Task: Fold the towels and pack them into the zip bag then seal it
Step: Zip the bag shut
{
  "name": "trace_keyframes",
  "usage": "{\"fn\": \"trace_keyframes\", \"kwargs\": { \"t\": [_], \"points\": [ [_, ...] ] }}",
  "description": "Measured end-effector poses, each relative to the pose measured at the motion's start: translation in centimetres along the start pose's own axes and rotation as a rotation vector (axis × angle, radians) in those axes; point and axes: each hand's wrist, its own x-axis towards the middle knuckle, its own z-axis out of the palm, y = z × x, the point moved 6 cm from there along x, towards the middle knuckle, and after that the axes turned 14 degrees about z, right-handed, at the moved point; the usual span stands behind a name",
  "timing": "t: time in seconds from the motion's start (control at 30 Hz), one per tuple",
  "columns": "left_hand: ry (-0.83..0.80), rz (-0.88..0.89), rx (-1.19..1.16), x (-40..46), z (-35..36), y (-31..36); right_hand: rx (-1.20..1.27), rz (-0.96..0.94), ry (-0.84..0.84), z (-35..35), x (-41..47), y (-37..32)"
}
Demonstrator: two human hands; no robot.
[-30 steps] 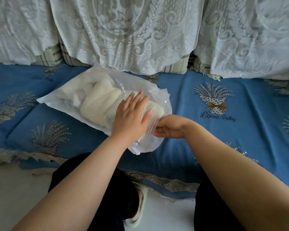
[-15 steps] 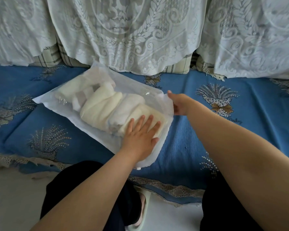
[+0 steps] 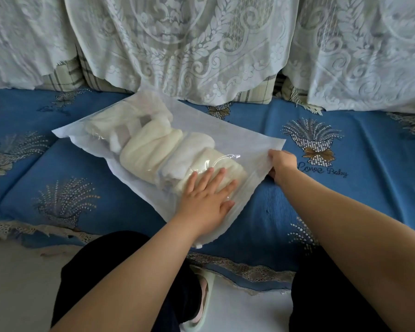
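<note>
Blue quilted sofa cover (image 3: 297, 212) with embroidered bouquets carries everything; behind it hang white lace curtains (image 3: 201, 44). On the cover, left of its middle and near the front edge, lies the frosted plastic zip bag (image 3: 225, 130). Its long axis runs diagonally, from the far left toward the near right, and its mouth points to the near right. Inside it lie the cream and white rolled towels (image 3: 153, 152), side by side.

One second ago the right hand (image 3: 282, 165) pinched the mouth edge near the front, close to the left hand. Half a second ago it was at the far corner of the mouth, and it is there now, gripping that corner with curled fingers. The bag now lies flatter and more stretched. The left hand (image 3: 207, 195) has slid nearer to the front edge; it presses flat, fingers spread, on the nearest towel through the plastic. I judge that the packing is finished and the zip was just run along, so the sealing is nearly complete; whether the strip is fully closed I cannot tell.
</note>
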Motion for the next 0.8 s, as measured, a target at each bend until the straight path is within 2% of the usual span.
{"fn": "trace_keyframes", "kwargs": {
  "t": [0.07, 0.13, 0.23, 0.33, 0.4, 0.53, 0.7, 0.8],
  "points": [
    [0.013, 0.020, -0.010, -0.2, 0.0, -0.1, -0.011, -0.028, -0.042, 0.1, 0.1, -0.8],
    [0.032, 0.076, -0.018, -0.5, -0.1, 0.4, -0.013, -0.053, -0.011, -0.3, 0.4, -1.2],
    [0.077, 0.160, -0.017, -1.0, -0.2, 1.7, -0.009, 0.040, 0.054, -1.1, 0.3, -0.3],
    [0.240, 0.112, -0.148, -1.9, -1.5, 2.3, 0.039, 0.138, -0.158, 0.0, -2.3, 1.1],
    [0.416, 0.009, -0.279, -3.2, -2.6, 2.6, 0.011, 0.174, -0.207, 0.1, -4.8, 3.2],
    [0.716, -0.386, -0.444, -7.3, -2.5, 3.0, -0.203, 0.206, -0.261, 0.3, -9.8, 9.1],
    [0.864, -0.824, -0.933, -11.4, 0.1, 3.4, -0.338, 0.190, -0.312, 0.5, -13.7, 11.9],
    [0.803, -1.004, -1.303, -12.4, 2.2, 3.5, -0.438, 0.233, -0.369, 0.6, -15.7, 13.3]
  ]
}}
